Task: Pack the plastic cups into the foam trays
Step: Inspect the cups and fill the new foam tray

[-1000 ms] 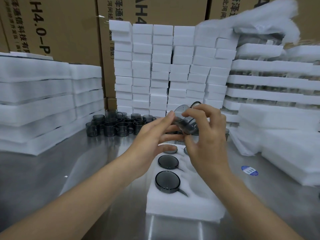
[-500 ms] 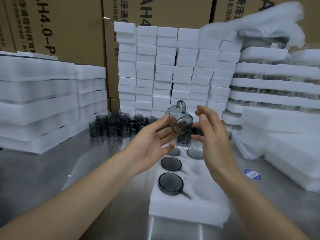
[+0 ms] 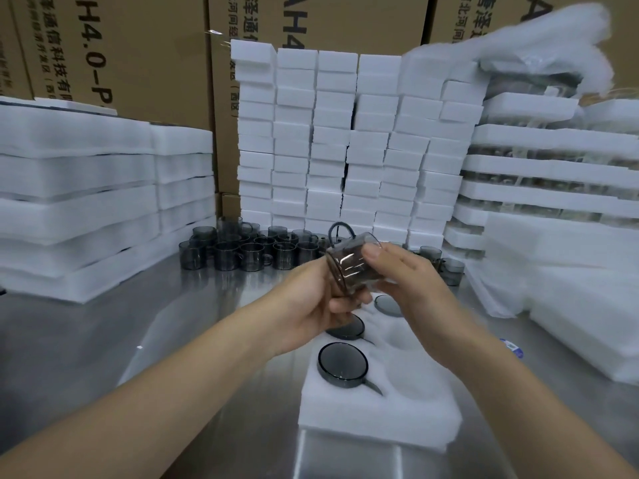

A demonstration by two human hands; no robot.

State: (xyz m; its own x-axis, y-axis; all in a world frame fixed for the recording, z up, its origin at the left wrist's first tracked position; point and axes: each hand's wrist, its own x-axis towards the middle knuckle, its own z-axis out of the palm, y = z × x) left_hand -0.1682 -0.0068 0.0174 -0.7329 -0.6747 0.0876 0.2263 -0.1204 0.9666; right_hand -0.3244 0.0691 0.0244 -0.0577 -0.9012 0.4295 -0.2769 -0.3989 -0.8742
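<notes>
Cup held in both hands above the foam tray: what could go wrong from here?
1. The cup lies on its side between the left hand and the right hand, above the foam tray. A slip could drop it onto the seated cups.
2. Its handle points up. Unless it is turned the way the seated cups' handles lie, the cup may sit crooked in an empty pocket or gouge the foam.

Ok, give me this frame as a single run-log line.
phase: packing | cup: tilted, handle up, above tray | left hand: holds cup | right hand: holds cup | tray: partly filled, near-right pocket free
</notes>
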